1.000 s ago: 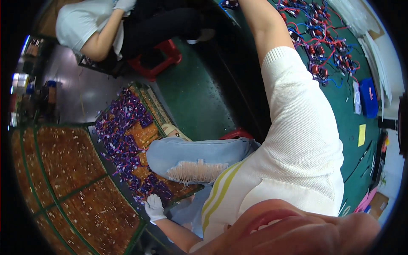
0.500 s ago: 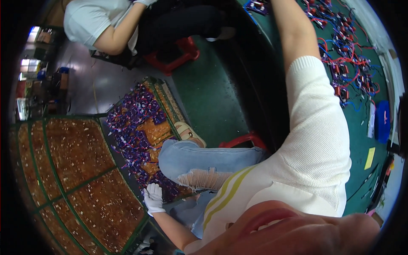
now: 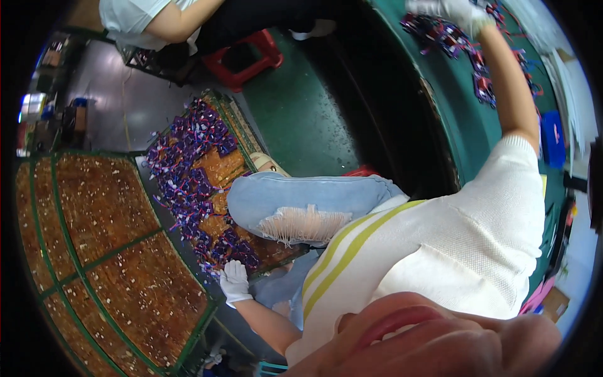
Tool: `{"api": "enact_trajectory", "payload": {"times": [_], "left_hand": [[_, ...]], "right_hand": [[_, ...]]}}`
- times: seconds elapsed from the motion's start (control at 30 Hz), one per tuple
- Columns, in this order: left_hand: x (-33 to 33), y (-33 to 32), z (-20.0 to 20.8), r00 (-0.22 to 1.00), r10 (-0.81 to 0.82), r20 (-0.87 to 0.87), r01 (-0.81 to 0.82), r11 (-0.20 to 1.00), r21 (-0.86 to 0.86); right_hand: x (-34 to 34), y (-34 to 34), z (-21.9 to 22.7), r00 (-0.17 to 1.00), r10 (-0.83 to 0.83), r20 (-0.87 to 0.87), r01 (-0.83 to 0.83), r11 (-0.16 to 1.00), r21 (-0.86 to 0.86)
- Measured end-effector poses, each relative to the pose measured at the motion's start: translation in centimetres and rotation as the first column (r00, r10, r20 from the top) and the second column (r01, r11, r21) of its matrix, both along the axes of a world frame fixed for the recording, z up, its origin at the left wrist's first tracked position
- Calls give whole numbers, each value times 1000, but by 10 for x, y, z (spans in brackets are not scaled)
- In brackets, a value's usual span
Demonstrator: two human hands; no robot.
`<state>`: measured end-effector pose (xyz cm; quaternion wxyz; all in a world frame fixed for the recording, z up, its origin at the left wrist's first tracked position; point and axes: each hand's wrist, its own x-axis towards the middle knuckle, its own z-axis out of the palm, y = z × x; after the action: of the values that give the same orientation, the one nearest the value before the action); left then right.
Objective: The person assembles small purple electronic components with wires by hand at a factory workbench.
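Observation:
My left hand [image 3: 235,281], in a white glove, is at the near corner of a wooden tray [image 3: 218,202]. Its fingers are bent together over the tray's edge, and the fingertips are hidden. Many small purple circuit-board modules [image 3: 188,166] with red and white wires lie heaped on this tray. Far up at the right, my gloved right hand [image 3: 455,14] reaches over the green workbench [image 3: 440,94]. Its fingers stretch leftward, slightly blurred and partly cut by the picture's top edge. Just below it lies a cluster of wired modules [image 3: 443,36].
Large brown panels in a green-framed rack [image 3: 119,276] stand at the left. A red stool [image 3: 248,60] and a seated co-worker [image 3: 157,22] are at the upper left. On the bench sit a blue bin [image 3: 553,139] and more wired parts [image 3: 483,85]. My knee [image 3: 251,207] is beside the tray.
My right arm has swung rightward, and its gloved hand has come into view over the bench. My body and the view have shifted. The left hand stays at the tray corner, its fingers more bent.

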<state>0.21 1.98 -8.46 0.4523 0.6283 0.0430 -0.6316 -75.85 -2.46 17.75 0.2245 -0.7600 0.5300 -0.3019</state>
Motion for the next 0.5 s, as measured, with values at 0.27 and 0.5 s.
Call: {"api": "enact_trajectory", "payload": {"times": [0.27,0.5], "left_hand": [[-43,-16,15,944,-321,78,330,904,-273],[-28,10,21,945,-279,171,320,899,-300]], "right_hand": [[52,58,-121,252,-723,-643,781,544,-306],[-18,-14,-142,237,-719,-653,845,484,-227]]}}
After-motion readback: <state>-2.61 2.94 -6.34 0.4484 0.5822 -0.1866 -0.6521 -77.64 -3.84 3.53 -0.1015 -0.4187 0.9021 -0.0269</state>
